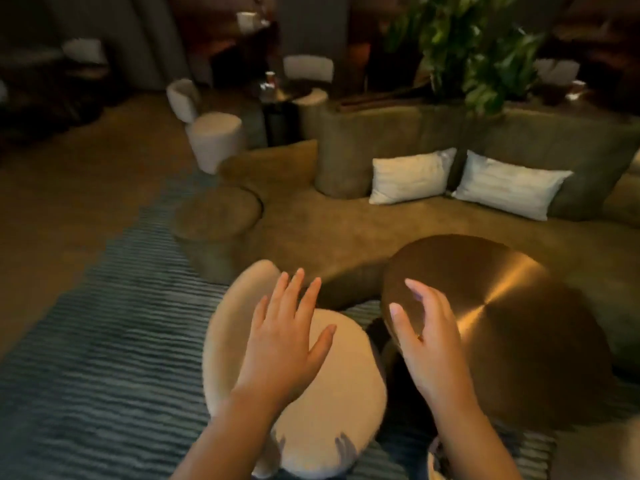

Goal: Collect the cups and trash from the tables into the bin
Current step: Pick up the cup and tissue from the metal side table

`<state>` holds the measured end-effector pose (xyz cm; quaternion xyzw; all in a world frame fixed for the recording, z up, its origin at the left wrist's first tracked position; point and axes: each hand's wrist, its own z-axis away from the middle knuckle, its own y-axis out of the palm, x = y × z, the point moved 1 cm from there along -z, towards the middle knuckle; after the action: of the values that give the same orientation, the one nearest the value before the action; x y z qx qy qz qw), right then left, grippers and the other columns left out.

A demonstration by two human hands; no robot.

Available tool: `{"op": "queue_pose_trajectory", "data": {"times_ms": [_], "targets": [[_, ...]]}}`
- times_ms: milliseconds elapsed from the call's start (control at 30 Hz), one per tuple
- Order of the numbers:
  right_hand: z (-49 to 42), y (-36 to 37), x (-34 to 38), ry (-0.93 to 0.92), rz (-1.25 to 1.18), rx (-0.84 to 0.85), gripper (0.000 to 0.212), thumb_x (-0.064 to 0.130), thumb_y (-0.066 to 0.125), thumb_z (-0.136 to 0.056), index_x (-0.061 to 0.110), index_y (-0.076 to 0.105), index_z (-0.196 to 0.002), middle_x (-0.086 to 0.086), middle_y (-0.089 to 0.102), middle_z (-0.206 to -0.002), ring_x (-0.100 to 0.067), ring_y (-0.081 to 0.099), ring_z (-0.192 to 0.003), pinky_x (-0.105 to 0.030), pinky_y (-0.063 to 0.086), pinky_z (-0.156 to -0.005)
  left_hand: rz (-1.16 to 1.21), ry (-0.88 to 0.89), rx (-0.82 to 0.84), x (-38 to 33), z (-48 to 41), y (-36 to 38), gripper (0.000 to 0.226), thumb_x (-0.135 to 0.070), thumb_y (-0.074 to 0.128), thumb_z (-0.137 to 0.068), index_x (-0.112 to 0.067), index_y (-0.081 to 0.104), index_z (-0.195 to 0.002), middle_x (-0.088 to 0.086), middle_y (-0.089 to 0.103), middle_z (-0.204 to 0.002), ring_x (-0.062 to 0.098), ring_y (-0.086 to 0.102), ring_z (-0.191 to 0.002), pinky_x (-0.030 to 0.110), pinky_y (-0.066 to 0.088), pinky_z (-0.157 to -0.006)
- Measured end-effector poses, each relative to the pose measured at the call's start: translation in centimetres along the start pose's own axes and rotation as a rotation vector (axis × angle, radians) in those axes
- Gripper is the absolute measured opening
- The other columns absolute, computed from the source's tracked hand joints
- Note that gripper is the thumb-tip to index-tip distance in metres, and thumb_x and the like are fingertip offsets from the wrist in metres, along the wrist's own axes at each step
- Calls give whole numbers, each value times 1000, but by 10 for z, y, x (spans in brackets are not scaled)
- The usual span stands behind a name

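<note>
Scanning for cups: likely a cup [269, 77], too blurred to be sure, on a dark table [280, 95] well beyond the sofa [346, 220]; perhaps a second cup [577, 86] far right, past the plant [478, 46]. No bin in view. Carrying nothing: left hand [282, 337] flat with fingers spread, over a cream chair [311, 427]; right hand [427, 344] loosely open, fingers relaxed, over the near edge of a brass table [502, 306]. Judged step: between pickups, seeking the next table to clear. Next move: walking along the rug [104, 323] past the stool [214, 140] to the dark table, then gripping the cup upright, in case of leftover drink, and finding the bin.
</note>
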<state>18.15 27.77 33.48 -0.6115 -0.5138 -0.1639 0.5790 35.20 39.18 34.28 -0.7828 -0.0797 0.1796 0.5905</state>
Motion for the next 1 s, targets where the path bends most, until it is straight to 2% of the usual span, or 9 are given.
{"op": "queue_pose_trajectory", "data": {"times_ms": [100,233,333,400,467,533,667,933,1000], "targets": [[-2,69,85,-139,-18,30,48,60,41,-84,40,42,-128,25,40,-121,5,38,-116,-21,33,-93,8,-95,-73,86,27,-71,70,-63,16,-87,-26,19,-147,1,16,-155,19,12,-142,40,21,-111],[12,183,185,-204,-76,120,39,63,42,-84,54,34,-121,32,34,-114,8,35,-109,-22,33,-90,-16,-203,-164,210,81,-139,78,-73,1,-81,-32,3,-147,-8,2,-156,12,2,-142,36,13,-113],[27,267,252,-208,-142,252,34,58,47,-84,55,34,-115,25,41,-117,5,39,-107,-22,33,-90,-45,-298,-234,295,125,-174,80,-76,-3,-78,-35,1,-146,-12,3,-155,9,4,-141,32,15,-113],[35,313,293,-241,-166,348,31,54,49,-85,54,36,-113,26,43,-117,4,41,-110,-17,33,-89,-46,-378,-289,343,148,-191,80,-76,-3,-77,-35,1,-146,-13,5,-155,7,5,-141,31,17,-113],[40,348,329,-325,-162,408,33,62,42,-80,54,37,-112,35,40,-112,7,41,-111,-7,34,-81,-12,-443,-328,383,162,-204,79,-75,0,-78,-35,0,-147,-14,6,-154,6,5,-141,32,17,-114],[38,377,361,-398,-163,419,42,67,37,-76,53,36,-115,40,36,-112,10,39,-111,-5,34,-79,6,-480,-357,416,166,-216,77,-72,8,-81,-33,4,-148,-13,10,-154,7,8,-141,31,17,-114],[20,434,407,-483,-155,424,52,67,36,-78,44,41,-125,30,39,-119,6,40,-117,-19,35,-97,-4,-534,-388,477,157,-230,74,-68,13,-84,-31,9,-148,-10,15,-153,8,12,-140,30,16,-111],[-78,582,465,-521,-148,427,48,60,40,-83,40,42,-127,22,41,-123,4,39,-118,-7,27,-86,-68,-534,-349,632,67,-233,71,-65,16,-86,-29,14,-147,-8,18,-153,9,15,-140,29,17,-111],[-113,623,483,-532,-147,417,48,58,41,-85,38,42,-128,24,39,-122,3,39,-118,-11,31,-88,-79,-519,-332,676,29,-237,69,-65,16,-86,-30,13,-146,-9,17,-153,8,13,-139,28,16,-111]]}}
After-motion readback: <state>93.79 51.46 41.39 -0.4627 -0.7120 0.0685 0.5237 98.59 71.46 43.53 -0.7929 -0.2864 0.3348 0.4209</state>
